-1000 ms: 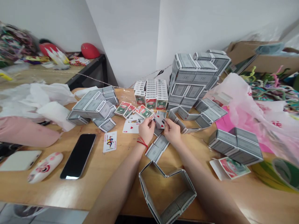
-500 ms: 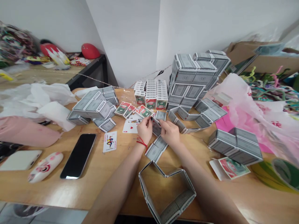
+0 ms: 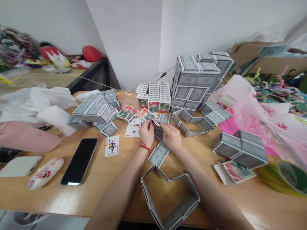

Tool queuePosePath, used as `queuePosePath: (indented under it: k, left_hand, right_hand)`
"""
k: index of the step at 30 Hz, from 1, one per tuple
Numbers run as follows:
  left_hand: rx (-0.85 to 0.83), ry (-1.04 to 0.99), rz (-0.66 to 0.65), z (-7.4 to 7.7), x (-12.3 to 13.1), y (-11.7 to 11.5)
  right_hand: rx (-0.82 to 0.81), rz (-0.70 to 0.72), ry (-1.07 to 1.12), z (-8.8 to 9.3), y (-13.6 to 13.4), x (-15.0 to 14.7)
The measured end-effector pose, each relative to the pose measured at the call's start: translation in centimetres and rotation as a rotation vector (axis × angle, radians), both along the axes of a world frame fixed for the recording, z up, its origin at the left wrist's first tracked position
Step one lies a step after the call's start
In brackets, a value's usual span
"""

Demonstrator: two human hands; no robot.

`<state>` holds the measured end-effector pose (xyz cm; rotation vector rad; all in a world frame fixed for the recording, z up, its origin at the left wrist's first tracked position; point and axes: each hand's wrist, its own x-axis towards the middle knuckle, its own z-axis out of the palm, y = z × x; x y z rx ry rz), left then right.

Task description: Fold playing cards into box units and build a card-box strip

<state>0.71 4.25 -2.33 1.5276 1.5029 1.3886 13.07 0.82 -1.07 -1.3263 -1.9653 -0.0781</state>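
Note:
Between my two hands are folded playing cards [image 3: 158,131], grey-patterned on the back. My left hand [image 3: 146,132], a red string round its wrist, pinches their left edge. The fingers of my right hand [image 3: 172,136] close on the right edge. Joined cards [image 3: 159,154] lie on the wood just below, seemingly linked to the held piece, though my fingers hide the join. Closer to me stands a heart-shaped card frame [image 3: 157,195] between my forearms. Loose face-up cards [image 3: 132,130] and a joker card [image 3: 111,146] lie left of my hands.
Boxed card decks [image 3: 153,99] stand in rows at the back, beside a tall stack of card blocks [image 3: 195,83]. Further card structures [image 3: 93,110] sit left and right. A phone [image 3: 79,161] lies at left, green-yellow tape [image 3: 287,177] at right, near a pink plastic bag [image 3: 254,105].
The view has shifted very slightly. Both hands stay at the same spot, with the held card piece tilted a little differently between the fingers.

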Motion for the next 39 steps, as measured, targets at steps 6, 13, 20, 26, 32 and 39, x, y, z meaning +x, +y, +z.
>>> queuePosePath:
  k: [6,13,20,26,32,39]
  left_hand:
    - [0.016,-0.003,0.002,0.3,0.1,-0.2]
    - [0.03,-0.09,-0.088,0.2,0.7,-0.4]
    - [0.026,0.025,-0.25,0.4,0.5,-0.6]
    - [0.033,0.035,-0.203,0.9,0.6,-0.8]
    - [0.105,0.245,-0.018,0.8,0.1,-0.8]
    - [0.188,0.363,-0.01,0.9,0.3,-0.9]
  right_hand:
    - [-0.002,-0.024,0.013,-0.2,-0.1,-0.1]
    - [0.007,-0.141,0.156,-0.9,-0.1,0.2]
    - [0.043,-0.226,0.252,-0.9,0.0,0.5]
    - [0.026,-0.188,0.211,-1.2,0.2,0.6]
    - [-0.028,-0.041,0.137,-1.4,0.3,0.3]
    - [-0.101,-0.127,0.231,-1.2,0.2,0.3]
